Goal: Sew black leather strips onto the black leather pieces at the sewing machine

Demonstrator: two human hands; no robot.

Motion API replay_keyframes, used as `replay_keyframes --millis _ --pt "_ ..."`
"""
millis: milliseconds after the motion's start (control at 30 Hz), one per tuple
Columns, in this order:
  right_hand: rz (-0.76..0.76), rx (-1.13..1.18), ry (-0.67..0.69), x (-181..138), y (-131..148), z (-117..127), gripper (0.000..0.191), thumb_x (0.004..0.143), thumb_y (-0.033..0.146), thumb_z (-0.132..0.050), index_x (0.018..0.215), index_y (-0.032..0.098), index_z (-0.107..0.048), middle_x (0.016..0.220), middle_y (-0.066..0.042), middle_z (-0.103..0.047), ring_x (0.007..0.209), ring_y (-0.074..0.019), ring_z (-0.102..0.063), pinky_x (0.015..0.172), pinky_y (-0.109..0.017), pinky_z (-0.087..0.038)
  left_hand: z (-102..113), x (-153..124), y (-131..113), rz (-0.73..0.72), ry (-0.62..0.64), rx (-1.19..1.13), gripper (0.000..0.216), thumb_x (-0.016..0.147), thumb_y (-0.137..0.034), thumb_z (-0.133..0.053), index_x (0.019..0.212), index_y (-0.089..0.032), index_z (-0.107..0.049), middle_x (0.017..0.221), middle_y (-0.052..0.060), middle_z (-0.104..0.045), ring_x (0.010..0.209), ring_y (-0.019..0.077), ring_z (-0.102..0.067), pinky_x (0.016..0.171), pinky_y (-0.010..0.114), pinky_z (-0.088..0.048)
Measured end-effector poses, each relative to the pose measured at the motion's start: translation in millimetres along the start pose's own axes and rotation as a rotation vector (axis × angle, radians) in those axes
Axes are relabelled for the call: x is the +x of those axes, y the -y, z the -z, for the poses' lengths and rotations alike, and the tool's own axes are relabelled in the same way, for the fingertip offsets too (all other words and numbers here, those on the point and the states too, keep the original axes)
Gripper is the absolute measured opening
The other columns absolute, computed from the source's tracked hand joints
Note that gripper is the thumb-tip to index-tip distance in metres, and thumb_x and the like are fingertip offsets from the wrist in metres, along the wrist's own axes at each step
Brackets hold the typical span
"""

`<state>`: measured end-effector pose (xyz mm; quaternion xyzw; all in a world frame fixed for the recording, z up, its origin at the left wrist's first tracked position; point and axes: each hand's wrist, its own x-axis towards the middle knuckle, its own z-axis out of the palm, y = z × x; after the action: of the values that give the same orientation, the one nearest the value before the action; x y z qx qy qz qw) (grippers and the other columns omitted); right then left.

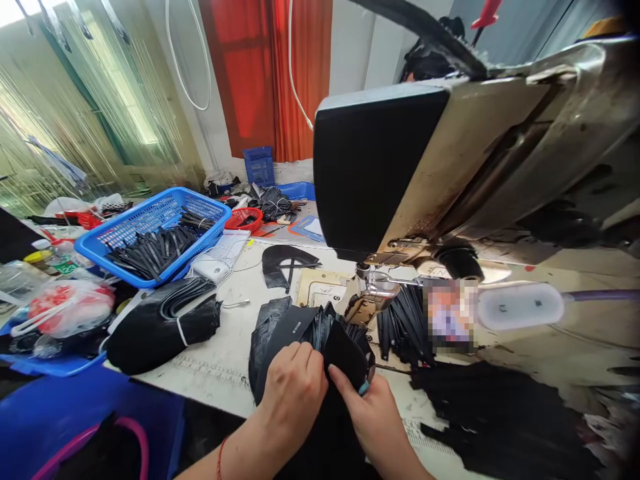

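Both my hands meet at the table's front edge on a stack of black fabric pieces (320, 333). My left hand (293, 390) is curled over the stack's left side, fingers closed on it. My right hand (367, 410) pinches the stack's lower right corner with the thumb on top; a small teal thing shows at its fingertips. The stack lies just in front of the sewing machine's needle area (373, 287).
The sewing machine head (430, 167) looms over the right. A blue basket (150, 233) of black strips stands at the left, a black bundle (160, 327) below it. More black strips (400, 327) and black fabric (500, 413) lie right. A red basket (243, 218) sits behind.
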<state>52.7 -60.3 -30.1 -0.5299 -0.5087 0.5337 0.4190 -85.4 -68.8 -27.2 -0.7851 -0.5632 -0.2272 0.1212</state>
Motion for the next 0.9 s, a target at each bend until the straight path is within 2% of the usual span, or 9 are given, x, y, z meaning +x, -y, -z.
replay_keyframes --millis 100,233,333,433,567,667,767,833,900 --pt "-0.055 0.105 -0.028 3 -1 1 0.053 0.071 0.059 -0.072 0.100 0.015 -0.073 0.103 -0.012 -0.074 0.102 -0.0326 -0.065 0.094 -0.043 -0.049 0 3 0 0.012 -0.059 -0.036 0.023 0.083 -0.005 -0.047 0.065 -0.020 -0.051 0.065 0.002 -0.055 0.062 0.0195 -0.051 0.058 0.033 -0.041" --pt "-0.243 0.380 0.000 5 -3 1 0.052 0.064 0.054 -0.081 0.097 0.015 -0.072 0.089 -0.010 -0.075 0.081 -0.0288 -0.069 0.072 -0.039 -0.055 -2 4 2 0.107 -0.106 -0.277 0.020 0.082 -0.007 -0.046 0.068 -0.019 -0.053 0.066 0.002 -0.056 0.065 0.0172 -0.053 0.061 0.030 -0.041" --pt "-0.384 0.511 0.061 4 -1 3 0.050 0.061 0.047 -0.086 0.098 0.016 -0.070 0.084 -0.006 -0.074 0.066 -0.0220 -0.066 0.059 -0.032 -0.053 -3 4 5 0.300 -0.002 -0.546 0.016 0.077 -0.007 -0.051 0.067 -0.019 -0.054 0.064 0.000 -0.057 0.061 0.0139 -0.053 0.057 0.026 -0.039" --pt "-0.477 0.510 0.036 5 -1 4 0.047 0.057 0.042 -0.089 0.092 0.018 -0.070 0.074 -0.002 -0.072 0.053 -0.0138 -0.058 0.048 -0.024 -0.046 -2 4 8 0.482 0.114 -0.764 0.014 0.074 -0.008 -0.054 0.067 -0.018 -0.056 0.062 -0.002 -0.058 0.057 0.0116 -0.051 0.055 0.023 -0.038" --pt "-0.432 0.376 -0.011 10 -12 8 0.048 0.057 0.046 -0.088 0.091 0.018 -0.068 0.071 0.000 -0.067 0.052 -0.0113 -0.052 0.043 -0.021 -0.040 -2 3 11 0.518 0.138 -0.848 0.013 0.073 -0.007 -0.055 0.067 -0.018 -0.058 0.062 -0.002 -0.058 0.056 0.0108 -0.051 0.055 0.023 -0.038" --pt "-0.145 0.070 -0.113 13 -22 20 0.054 0.067 0.056 -0.077 0.104 0.018 -0.065 0.084 -0.005 -0.067 0.071 -0.0208 -0.060 0.060 -0.031 -0.051 -8 0 12 0.433 0.109 -0.763 0.012 0.074 -0.007 -0.056 0.069 -0.018 -0.058 0.064 -0.002 -0.059 0.057 0.0114 -0.052 0.055 0.023 -0.039" --pt "0.431 -0.427 -0.308 15 -21 38 0.049 0.083 0.051 -0.064 0.122 0.021 -0.060 0.104 -0.010 -0.060 0.098 -0.0278 -0.058 0.085 -0.041 -0.048 -18 -4 13 0.299 0.077 -0.613 0.012 0.075 -0.007 -0.055 0.073 -0.018 -0.058 0.070 0.001 -0.062 0.063 0.0137 -0.056 0.060 0.025 -0.043" --pt "0.721 -0.697 -0.198 17 -16 49 0.034 0.091 0.041 -0.056 0.121 0.025 -0.063 0.102 -0.010 -0.060 0.095 -0.0249 -0.059 0.084 -0.038 -0.046 -24 -7 13 0.212 0.075 -0.503 0.012 0.076 -0.007 -0.053 0.075 -0.018 -0.058 0.073 0.003 -0.063 0.067 0.0159 -0.058 0.063 0.027 -0.046" --pt "0.861 -0.867 0.006 24 -10 56 0.027 0.095 0.038 -0.052 0.114 0.028 -0.069 0.091 -0.007 -0.063 0.082 -0.0207 -0.060 0.074 -0.032 -0.047 -29 -10 12 0.147 0.084 -0.400 0.011 0.079 -0.009 -0.052 0.076 -0.017 -0.058 0.075 0.004 -0.063 0.069 0.0176 -0.059 0.064 0.028 -0.048"
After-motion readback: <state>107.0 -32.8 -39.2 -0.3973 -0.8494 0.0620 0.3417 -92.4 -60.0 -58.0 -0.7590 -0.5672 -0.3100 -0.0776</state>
